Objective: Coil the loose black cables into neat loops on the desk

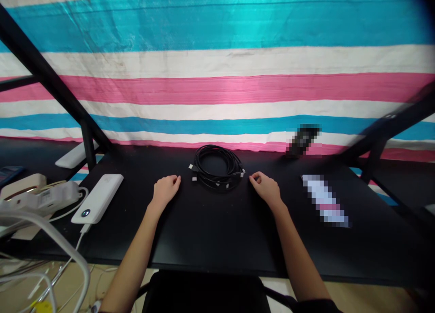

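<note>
Coiled black cables (217,179) with several light-coloured metal plugs lie on the black table, between my two hands. My left hand (166,189) rests on the tabletop to the left of the coil, fingers curled in and nothing seen in them. To the right of the coil sits my right hand (267,189), its fingers bent and the thumb near the index fingertip, also with nothing visible in its grasp. Neither hand touches the cables.
A white power bank (98,197) with a plugged-in cable lies at left, near a power strip (50,197) and loose cords. A pixelated flat object (324,202) lies at right; a dark pixelated one (302,140) stands behind. Striped sheeting (217,90) hangs at the back.
</note>
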Demonstrator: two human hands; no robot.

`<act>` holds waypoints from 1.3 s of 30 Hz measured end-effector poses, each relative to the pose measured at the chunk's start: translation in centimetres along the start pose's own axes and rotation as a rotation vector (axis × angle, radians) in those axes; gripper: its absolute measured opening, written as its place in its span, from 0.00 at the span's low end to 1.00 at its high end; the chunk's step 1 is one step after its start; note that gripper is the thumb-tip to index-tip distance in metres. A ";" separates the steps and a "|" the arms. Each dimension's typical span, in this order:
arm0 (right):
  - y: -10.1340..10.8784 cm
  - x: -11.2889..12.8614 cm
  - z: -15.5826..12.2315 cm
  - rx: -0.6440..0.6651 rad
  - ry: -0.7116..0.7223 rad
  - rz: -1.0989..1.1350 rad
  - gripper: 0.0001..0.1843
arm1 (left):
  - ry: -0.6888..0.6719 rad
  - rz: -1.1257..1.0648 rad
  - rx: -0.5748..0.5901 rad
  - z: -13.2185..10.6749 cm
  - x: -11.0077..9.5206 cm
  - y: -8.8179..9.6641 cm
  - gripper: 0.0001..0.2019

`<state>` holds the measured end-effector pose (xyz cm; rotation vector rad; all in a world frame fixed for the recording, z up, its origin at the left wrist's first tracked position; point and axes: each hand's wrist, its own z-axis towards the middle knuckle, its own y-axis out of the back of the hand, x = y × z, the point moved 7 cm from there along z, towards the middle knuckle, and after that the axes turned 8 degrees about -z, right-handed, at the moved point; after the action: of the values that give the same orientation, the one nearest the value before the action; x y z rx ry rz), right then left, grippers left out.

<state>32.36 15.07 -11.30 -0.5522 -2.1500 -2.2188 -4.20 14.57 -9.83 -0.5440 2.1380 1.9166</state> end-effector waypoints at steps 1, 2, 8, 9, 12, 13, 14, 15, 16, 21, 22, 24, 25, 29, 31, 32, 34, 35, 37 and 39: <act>0.0 0.0 0.0 0.001 0.001 0.000 0.11 | -0.001 0.000 0.000 0.0 0.0 0.0 0.21; -0.1 0.0 0.0 0.000 0.000 0.001 0.11 | -0.001 0.001 -0.001 0.0 0.0 0.0 0.21; -0.1 -0.1 0.1 -0.006 -0.002 0.012 0.11 | 0.001 0.006 -0.006 0.0 0.0 -0.1 0.20; -0.1 -0.1 0.1 -0.006 0.000 0.011 0.11 | 0.000 0.007 -0.007 0.0 0.0 -0.1 0.20; -0.2 -0.1 0.1 -0.006 -0.001 0.010 0.11 | -0.002 0.009 -0.012 0.0 0.0 0.0 0.20; -0.2 -0.1 0.1 -0.007 0.000 0.012 0.11 | -0.002 0.009 -0.014 0.0 0.0 0.0 0.20; -0.2 -0.1 0.1 -0.009 0.002 0.014 0.11 | -0.002 0.009 -0.016 0.0 0.0 0.0 0.20; -0.1 -0.1 0.1 -0.011 0.005 0.016 0.11 | -0.001 0.009 -0.017 0.0 0.0 0.0 0.20; -0.1 -0.1 0.1 -0.012 0.005 0.016 0.11 | -0.002 0.008 -0.017 0.0 0.0 0.0 0.20; -0.1 0.0 0.0 0.002 -0.012 0.019 0.11 | -0.004 0.012 -0.017 0.0 0.0 -0.1 0.20; -0.1 0.0 0.0 0.004 -0.013 0.017 0.11 | -0.005 0.012 -0.018 0.0 0.1 -0.1 0.20; 0.0 0.1 0.0 0.003 -0.015 0.010 0.11 | -0.007 0.013 -0.021 0.1 0.1 -0.1 0.20; 0.0 0.1 0.0 0.004 -0.015 0.007 0.11 | -0.008 0.013 -0.022 0.1 0.1 -0.1 0.20; 0.0 0.1 0.0 -0.003 -0.017 0.004 0.11 | -0.009 0.017 -0.026 0.1 0.1 -0.1 0.20; 0.0 0.1 0.0 -0.009 -0.015 0.000 0.11 | -0.009 0.019 -0.030 0.1 0.2 -0.2 0.20; 0.0 0.1 0.0 -0.009 -0.013 -0.004 0.11 | -0.009 0.020 -0.031 0.1 0.2 -0.2 0.20; -0.1 0.0 0.1 -0.010 -0.009 -0.014 0.11 | -0.009 0.022 -0.030 0.1 0.2 -0.3 0.20; -0.2 0.0 0.1 -0.010 -0.010 -0.017 0.11 | -0.009 0.023 -0.029 0.1 0.2 -0.3 0.20; -0.2 0.0 0.1 -0.012 -0.010 -0.019 0.12 | -0.006 0.024 -0.026 0.1 0.2 -0.3 0.20; -0.2 0.0 0.1 -0.008 -0.007 -0.014 0.11 | -0.006 0.022 -0.020 0.1 0.2 -0.3 0.20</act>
<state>32.37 15.17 -11.51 -0.5482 -2.1558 -2.2374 -4.27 14.64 -10.15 -0.5199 2.1321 1.9511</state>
